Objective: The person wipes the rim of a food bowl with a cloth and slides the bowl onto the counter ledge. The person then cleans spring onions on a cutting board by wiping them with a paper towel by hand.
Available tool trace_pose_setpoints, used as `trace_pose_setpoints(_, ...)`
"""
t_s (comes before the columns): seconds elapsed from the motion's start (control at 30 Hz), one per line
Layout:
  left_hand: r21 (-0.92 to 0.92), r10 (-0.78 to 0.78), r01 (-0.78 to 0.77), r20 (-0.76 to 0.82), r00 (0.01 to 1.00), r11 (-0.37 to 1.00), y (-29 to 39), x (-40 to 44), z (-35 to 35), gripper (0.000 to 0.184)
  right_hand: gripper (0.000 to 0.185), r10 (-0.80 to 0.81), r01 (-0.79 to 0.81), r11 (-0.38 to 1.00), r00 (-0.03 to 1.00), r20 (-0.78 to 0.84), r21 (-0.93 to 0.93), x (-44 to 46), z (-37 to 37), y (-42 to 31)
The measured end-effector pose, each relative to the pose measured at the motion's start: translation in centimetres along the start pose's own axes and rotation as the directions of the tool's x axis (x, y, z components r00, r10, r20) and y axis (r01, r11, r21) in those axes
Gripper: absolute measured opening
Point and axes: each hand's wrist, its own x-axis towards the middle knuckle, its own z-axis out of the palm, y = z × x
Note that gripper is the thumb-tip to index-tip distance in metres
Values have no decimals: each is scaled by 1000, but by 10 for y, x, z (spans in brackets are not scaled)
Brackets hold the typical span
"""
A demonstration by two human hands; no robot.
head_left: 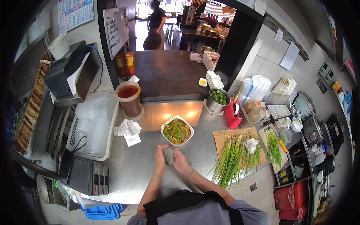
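Note:
A crumpled grey-green cloth [169, 156] is between my two hands, low over the steel counter. My left hand [160, 156] presses on its left side, fingers pointing forward. On the other side my right hand [181, 163] grips the cloth, part of which shows beyond it. Just ahead of both hands stands a white square bowl [164, 135] of cooked food with green vegetable pieces [177, 129]. Neither hand touches the bowl.
Left are paper slips [129, 131], a tub of reddish-brown liquid [128, 98] and a basket of plastic containers [108, 144]. Right are a pot of limes [218, 98], a red holder [232, 117] and spring onions [234, 153]. A person [156, 20] stands beyond the pass-through.

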Motion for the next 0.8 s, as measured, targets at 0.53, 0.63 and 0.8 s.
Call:
trace_pose_setpoints(0.53,122,355,-337,-193,915,934,2,-20,-21,19,37,-405,375,914,860,-309,-155,60,-18,-10)
trace_pose_setpoints(0.63,123,355,-336,-197,914,934,-1,-19,-22,21,35,-393,347,915,880,-268,-204,64,-26,-30)
trace_pose_setpoints(0.8,117,334,-317,-196,922,941,2,-19,-21,22,32,-394,328,897,898,-198,-295,102,-25,-80)
